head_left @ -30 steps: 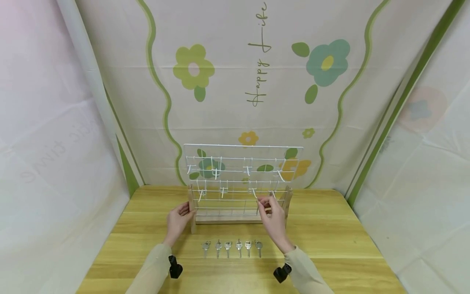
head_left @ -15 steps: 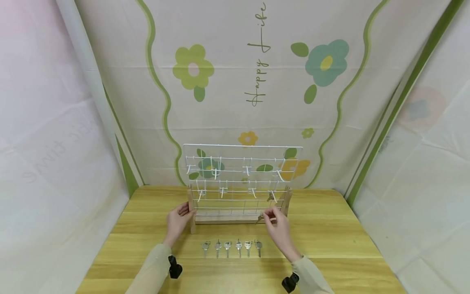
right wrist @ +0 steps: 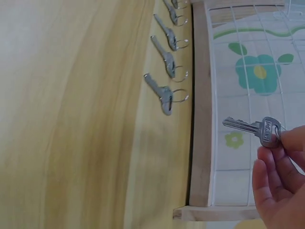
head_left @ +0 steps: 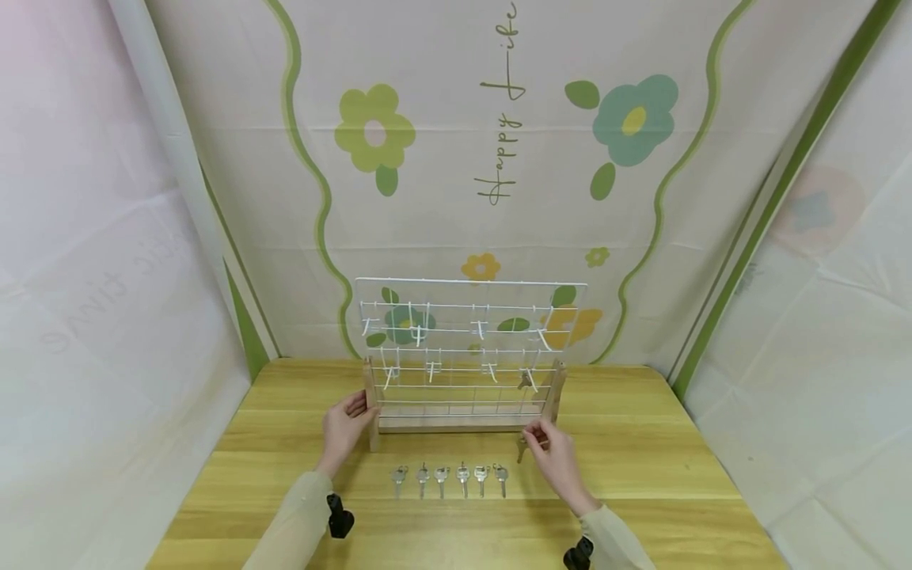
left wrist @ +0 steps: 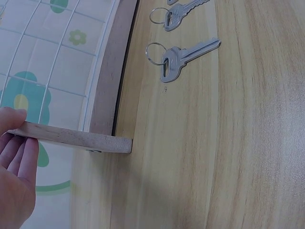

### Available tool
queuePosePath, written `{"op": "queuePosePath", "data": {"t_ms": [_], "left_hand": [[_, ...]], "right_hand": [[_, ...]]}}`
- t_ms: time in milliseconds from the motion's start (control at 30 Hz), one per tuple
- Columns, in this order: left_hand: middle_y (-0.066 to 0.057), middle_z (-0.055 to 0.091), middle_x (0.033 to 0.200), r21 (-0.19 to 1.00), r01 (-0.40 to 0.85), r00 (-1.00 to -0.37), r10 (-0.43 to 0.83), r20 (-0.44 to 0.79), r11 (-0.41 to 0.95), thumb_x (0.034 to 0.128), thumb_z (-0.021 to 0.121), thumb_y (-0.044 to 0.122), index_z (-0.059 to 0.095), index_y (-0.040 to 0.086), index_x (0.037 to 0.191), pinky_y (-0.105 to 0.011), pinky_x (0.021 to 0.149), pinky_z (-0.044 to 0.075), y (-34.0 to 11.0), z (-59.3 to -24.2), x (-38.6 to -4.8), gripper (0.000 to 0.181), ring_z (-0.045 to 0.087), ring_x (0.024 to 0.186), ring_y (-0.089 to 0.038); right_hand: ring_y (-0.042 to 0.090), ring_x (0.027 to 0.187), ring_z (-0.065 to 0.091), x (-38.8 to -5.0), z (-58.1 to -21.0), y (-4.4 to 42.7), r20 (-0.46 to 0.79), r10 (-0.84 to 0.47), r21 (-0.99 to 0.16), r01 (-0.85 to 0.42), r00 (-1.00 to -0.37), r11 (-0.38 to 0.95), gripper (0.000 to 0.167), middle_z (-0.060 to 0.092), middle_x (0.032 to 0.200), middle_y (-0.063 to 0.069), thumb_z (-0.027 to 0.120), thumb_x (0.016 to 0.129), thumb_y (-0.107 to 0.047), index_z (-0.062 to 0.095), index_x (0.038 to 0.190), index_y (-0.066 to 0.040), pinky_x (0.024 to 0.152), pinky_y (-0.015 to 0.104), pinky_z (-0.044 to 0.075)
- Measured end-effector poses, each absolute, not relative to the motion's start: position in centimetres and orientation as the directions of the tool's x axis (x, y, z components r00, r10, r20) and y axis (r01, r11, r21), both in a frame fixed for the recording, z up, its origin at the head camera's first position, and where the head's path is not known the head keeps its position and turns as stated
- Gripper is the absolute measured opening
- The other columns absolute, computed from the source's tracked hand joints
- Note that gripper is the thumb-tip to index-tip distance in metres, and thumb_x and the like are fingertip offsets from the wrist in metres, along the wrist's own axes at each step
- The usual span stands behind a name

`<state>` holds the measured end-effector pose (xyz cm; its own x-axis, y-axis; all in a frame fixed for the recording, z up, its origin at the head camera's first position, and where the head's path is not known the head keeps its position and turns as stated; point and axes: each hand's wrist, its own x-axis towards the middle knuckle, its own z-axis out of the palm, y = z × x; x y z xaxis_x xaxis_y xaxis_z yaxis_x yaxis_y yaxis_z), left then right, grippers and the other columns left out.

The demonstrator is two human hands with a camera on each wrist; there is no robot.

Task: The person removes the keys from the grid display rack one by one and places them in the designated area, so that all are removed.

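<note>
A white wire rack with a wooden base stands on the table, two rows of white hooks along its front. My left hand grips the rack's left wooden post between thumb and fingers. In front of the rack's right end, my right hand pinches a silver key by its ring; the blade points away from the fingers in the right wrist view. Another key hangs at the lower row's rightmost hook. Several keys with rings lie in a row before the rack, the rightmost key nearest my right hand.
The wooden table extends on both sides of the rack. Behind it hangs a pale cloth printed with flowers, and more cloth encloses both sides. The rack's wooden base bar runs just behind the key row.
My right hand has drawn back from the lower hooks, down and to the right, bringing the pinched key with it. My left hand has stayed on the post.
</note>
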<state>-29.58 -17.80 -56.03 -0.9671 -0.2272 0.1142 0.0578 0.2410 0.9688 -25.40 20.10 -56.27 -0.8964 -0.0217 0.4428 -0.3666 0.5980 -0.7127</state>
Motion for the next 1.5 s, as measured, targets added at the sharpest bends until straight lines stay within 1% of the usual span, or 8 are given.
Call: {"op": "queuePosePath", "data": {"t_ms": [100, 133, 333, 500, 733, 900, 1200, 1500], "left_hand": [[-0.03, 0.061, 0.13, 0.97, 0.052, -0.968, -0.227, 0.107, 0.237, 0.0861, 0.073, 0.0, 0.058, -0.009, 0.131, -0.024, 0.092, 0.06, -17.8, -56.1, -29.6, 0.049, 0.063, 0.12, -0.041], [-0.03, 0.062, 0.13, 0.97, 0.052, -0.968, -0.228, 0.107, 0.236, 0.0861, 0.073, 0.0, 0.058, -0.009, 0.131, -0.024, 0.092, 0.059, -17.8, -56.0, -29.6, 0.049, 0.063, 0.12, -0.041], [-0.029, 0.062, 0.13, 0.969, 0.054, -0.966, -0.232, 0.112, 0.243, 0.0862, 0.074, 0.0, 0.058, -0.009, 0.131, -0.024, 0.092, 0.06, -17.7, -56.1, -29.5, 0.048, 0.063, 0.12, -0.04], [-0.03, 0.061, 0.131, 0.969, 0.051, -0.968, -0.226, 0.107, 0.242, 0.0868, 0.073, 0.001, 0.058, -0.009, 0.132, -0.026, 0.093, 0.059, -17.7, -55.9, -29.5, 0.049, 0.063, 0.121, -0.041], [-0.03, 0.061, 0.131, 0.967, 0.032, -0.97, -0.224, 0.091, 0.253, 0.0878, 0.073, 0.003, 0.057, -0.009, 0.133, -0.028, 0.095, 0.059, -17.8, -55.9, -29.4, 0.049, 0.062, 0.122, -0.041], [-0.03, 0.062, 0.13, 0.966, 0.039, -0.969, -0.227, 0.099, 0.257, 0.0876, 0.073, 0.002, 0.058, -0.009, 0.132, -0.031, 0.095, 0.059, -17.7, -55.8, -29.4, 0.048, 0.063, 0.12, -0.041], [-0.03, 0.061, 0.13, 0.97, 0.036, -0.971, -0.223, 0.091, 0.239, 0.0873, 0.073, 0.002, 0.058, -0.009, 0.132, -0.03, 0.095, 0.059, -17.7, -55.7, -29.4, 0.048, 0.062, 0.121, -0.041], [-0.03, 0.062, 0.13, 0.966, 0.035, -0.969, -0.227, 0.095, 0.255, 0.0871, 0.073, 0.002, 0.058, -0.009, 0.132, -0.029, 0.095, 0.059, -17.7, -55.8, -29.4, 0.049, 0.063, 0.121, -0.041]], "right_hand": [[0.009, 0.068, 0.065, -25.4, -56.8, 20.4, 0.418, -0.045, -0.694, -0.351, -0.907, 0.628, 0.008, 0.071, 0.079, 0.003, 0.07, 0.088, 0.002, 0.068, 0.087, -0.006, 0.059, 0.016, 0.057], [0.006, 0.068, 0.063, -25.4, -56.9, 20.5, 0.403, -0.051, -0.689, -0.339, -0.914, 0.64, 0.008, 0.071, 0.079, 0.002, 0.07, 0.087, 0.002, 0.068, 0.087, -0.006, 0.059, 0.016, 0.056], [-0.001, 0.066, 0.058, -25.3, -57.8, 20.7, 0.285, -0.092, -0.676, -0.268, -0.954, 0.686, 0.009, 0.069, 0.076, -0.001, 0.071, 0.087, -0.001, 0.069, 0.084, -0.009, 0.058, 0.015, 0.053], [0.0, 0.066, 0.056, -25.4, -58.4, 20.9, 0.228, -0.131, -0.662, -0.252, -0.965, 0.706, 0.009, 0.068, 0.076, -0.001, 0.07, 0.088, -0.002, 0.068, 0.083, -0.009, 0.057, 0.015, 0.051], [0.002, 0.068, 0.056, -25.7, -59.0, 21.1, 0.111, -0.132, -0.7, -0.172, -0.985, 0.693, 0.008, 0.067, 0.078, 0.0, 0.067, 0.091, -0.004, 0.067, 0.084, -0.008, 0.058, 0.015, 0.049], [0.002, 0.069, 0.056, -26.0, -59.4, 21.1, 0.117, -0.133, -0.694, -0.177, -0.984, 0.698, 0.007, 0.067, 0.077, -0.001, 0.069, 0.09, -0.004, 0.067, 0.084, -0.008, 0.059, 0.015, 0.05], [0.002, 0.068, 0.055, -26.0, -59.6, 21.2, 0.123, -0.154, -0.698, -0.196, -0.98, 0.689, 0.007, 0.067, 0.078, 0.002, 0.069, 0.089, -0.001, 0.067, 0.085, -0.007, 0.058, 0.015, 0.049], [0.002, 0.068, 0.054, -26.0, -59.8, 21.2, 0.116, -0.166, -0.704, -0.199, -0.979, 0.682, 0.007, 0.067, 0.078, 0.003, 0.069, 0.088, 0.0, 0.066, 0.085, -0.006, 0.058, 0.015, 0.048]]}}
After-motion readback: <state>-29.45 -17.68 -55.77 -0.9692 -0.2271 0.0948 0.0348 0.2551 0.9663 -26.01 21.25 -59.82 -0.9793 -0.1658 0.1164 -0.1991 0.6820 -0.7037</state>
